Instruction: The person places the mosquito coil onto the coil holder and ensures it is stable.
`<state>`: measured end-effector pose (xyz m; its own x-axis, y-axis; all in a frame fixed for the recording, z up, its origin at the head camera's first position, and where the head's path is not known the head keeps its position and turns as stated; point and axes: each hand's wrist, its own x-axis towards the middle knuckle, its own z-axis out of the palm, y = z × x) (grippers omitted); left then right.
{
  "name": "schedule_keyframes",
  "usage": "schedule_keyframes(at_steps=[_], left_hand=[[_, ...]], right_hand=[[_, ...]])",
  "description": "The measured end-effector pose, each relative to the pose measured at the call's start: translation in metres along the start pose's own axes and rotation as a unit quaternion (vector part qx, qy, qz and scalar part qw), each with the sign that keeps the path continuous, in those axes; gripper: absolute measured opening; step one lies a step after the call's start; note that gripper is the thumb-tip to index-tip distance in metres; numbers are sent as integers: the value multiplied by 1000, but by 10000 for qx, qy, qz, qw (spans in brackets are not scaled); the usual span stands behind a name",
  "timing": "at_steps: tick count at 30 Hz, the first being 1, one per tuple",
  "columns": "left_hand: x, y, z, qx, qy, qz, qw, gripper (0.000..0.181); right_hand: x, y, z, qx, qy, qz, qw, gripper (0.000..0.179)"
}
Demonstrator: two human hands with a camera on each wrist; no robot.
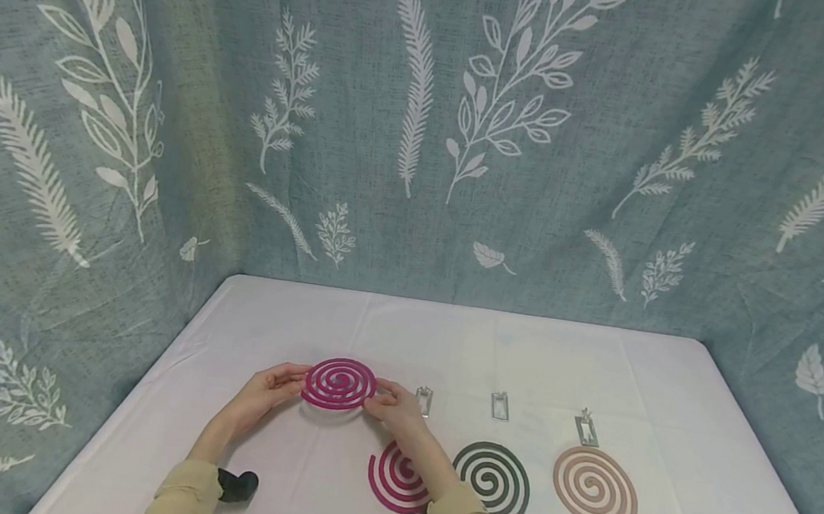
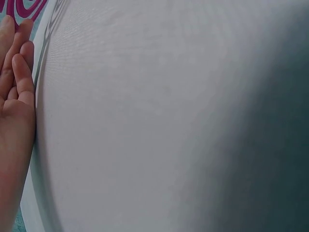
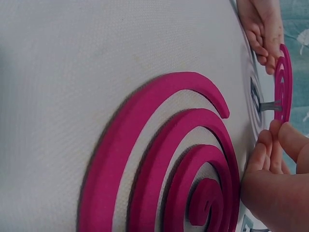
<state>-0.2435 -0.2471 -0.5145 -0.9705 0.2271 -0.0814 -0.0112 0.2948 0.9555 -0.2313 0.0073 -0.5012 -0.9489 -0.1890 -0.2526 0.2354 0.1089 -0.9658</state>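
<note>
A magenta mosquito coil (image 1: 337,407) is held level above the white table, between both hands. My left hand (image 1: 263,396) pinches its left edge, and my right hand (image 1: 401,413) pinches the right edge with thumb and fingers. In the right wrist view, a small metal stand (image 3: 270,106) reaches up to the middle of the held coil (image 3: 288,82). The left wrist view shows my left hand (image 2: 17,96) with its fingertips at the coil's rim. A second magenta coil (image 1: 387,497) lies flat under my right forearm, which hides part of it.
A dark green coil (image 1: 521,490) and a brown coil (image 1: 631,502) lie to the right on the white table (image 1: 315,314). Behind the coils are three small metal stands, at left (image 1: 422,414), middle (image 1: 499,419) and right (image 1: 589,440). A blue-grey leaf-patterned curtain (image 1: 429,242) surrounds the table.
</note>
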Motion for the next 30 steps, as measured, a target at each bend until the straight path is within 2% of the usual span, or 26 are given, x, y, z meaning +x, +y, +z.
schedule_keyframes(at_steps=[22,30], left_hand=[[0,1,0,-65,7,-27,10000,48],[1,0,0,-11,7,9,10000,48]], right_hand=[[-1,-1,-2,-17,-55,-36,10000,52],[-2,-1,-3,24,-251,-116,9996,54]])
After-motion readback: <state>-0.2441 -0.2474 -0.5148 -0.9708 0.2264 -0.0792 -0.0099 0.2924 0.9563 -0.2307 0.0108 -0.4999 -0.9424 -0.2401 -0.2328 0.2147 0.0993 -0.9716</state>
